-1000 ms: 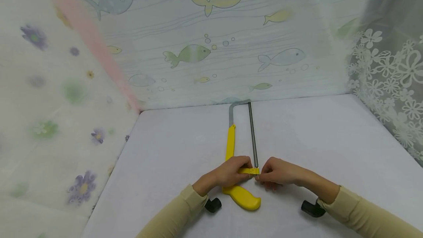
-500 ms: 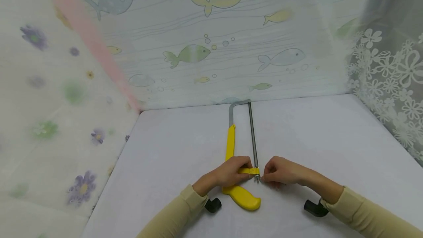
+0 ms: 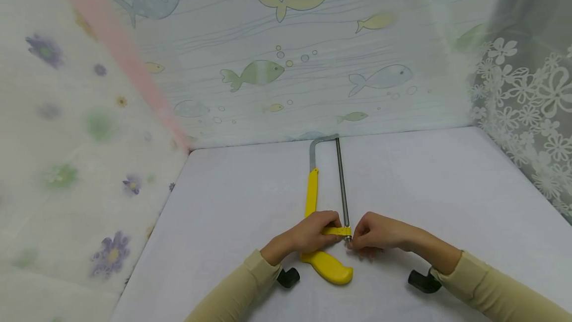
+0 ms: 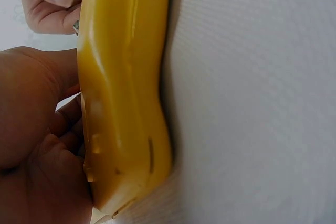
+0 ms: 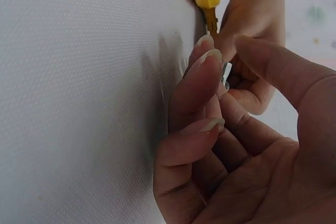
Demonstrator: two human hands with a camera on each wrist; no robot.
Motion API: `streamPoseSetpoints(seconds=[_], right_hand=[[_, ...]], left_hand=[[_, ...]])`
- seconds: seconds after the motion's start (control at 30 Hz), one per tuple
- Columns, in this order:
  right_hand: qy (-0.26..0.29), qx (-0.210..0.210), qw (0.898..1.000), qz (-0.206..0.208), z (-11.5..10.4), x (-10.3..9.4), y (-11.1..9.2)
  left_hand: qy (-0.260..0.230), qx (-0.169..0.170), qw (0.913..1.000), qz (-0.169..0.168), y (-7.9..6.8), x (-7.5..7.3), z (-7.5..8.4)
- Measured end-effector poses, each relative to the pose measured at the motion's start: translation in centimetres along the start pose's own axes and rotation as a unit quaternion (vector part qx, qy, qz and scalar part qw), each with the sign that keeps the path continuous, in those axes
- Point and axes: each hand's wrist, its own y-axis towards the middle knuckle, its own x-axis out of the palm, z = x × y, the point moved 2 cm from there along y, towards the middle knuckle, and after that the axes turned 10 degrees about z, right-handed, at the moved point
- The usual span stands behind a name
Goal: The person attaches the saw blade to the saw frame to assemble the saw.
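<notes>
A hacksaw with a yellow frame [image 3: 311, 193] lies on the white cloth, its dark blade [image 3: 342, 183] to the right. My left hand [image 3: 315, 228] grips the frame near the handle [image 3: 329, 268]; the left wrist view shows its yellow handle [image 4: 123, 93] close up beside the palm. At the near end of the blade, below the yellow blade holder [image 3: 337, 231], sits a small metal wing nut [image 3: 348, 240]. My right hand [image 3: 380, 232] has its thumb and curled fingertips around this wing nut [image 5: 226, 73], which is partly covered by a finger.
The white-covered table [image 3: 241, 188] meets a fish-patterned curtain [image 3: 250, 34] at the back, where the saw's far end reaches. A flowered curtain [image 3: 80, 163] stands at the left, lace [image 3: 536, 108] at the right. Black camera mounts [image 3: 423, 281] sit under both wrists.
My right hand drew back slightly to the right, uncovering the wing nut, and has returned left to it. The left hand and the hacksaw have stayed in place.
</notes>
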Motion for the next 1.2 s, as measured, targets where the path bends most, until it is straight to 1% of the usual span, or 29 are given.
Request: streamPoseSetpoints(seconds=[0.33,0.57,0.77,0.9,1.03,1.13,1.2], right_hand=[[-0.015,-0.004,0.999,0.028,0.3,0.4,0.4],[-0.013,-0.005,0.999,0.034,0.1,0.5,0.4],[-0.020,0.000,0.999,0.033,0.1,0.1,0.4],[-0.036,-0.001,0.998,0.047,-0.1,-1.5,0.1],[-0.057,0.001,0.995,0.087,-0.6,-4.2,-0.7],[-0.087,-0.012,0.988,0.130,-0.8,-6.3,-1.3],[-0.125,-0.029,0.978,0.167,-0.8,-7.6,-1.6]], left_hand=[[0.003,0.008,1.0000,0.000,-0.1,0.0,0.0],[0.002,0.005,1.0000,0.001,0.0,-0.1,-0.1],[-0.001,0.007,0.9999,0.009,0.1,-0.1,-0.2],[-0.002,0.009,0.9998,0.016,0.1,-0.2,-0.4],[-0.005,0.012,0.9996,0.024,0.2,-0.2,-0.7],[-0.014,0.014,0.9993,0.032,0.2,-0.6,-0.5],[-0.020,0.021,0.9986,0.044,0.3,-1.2,-0.4]])
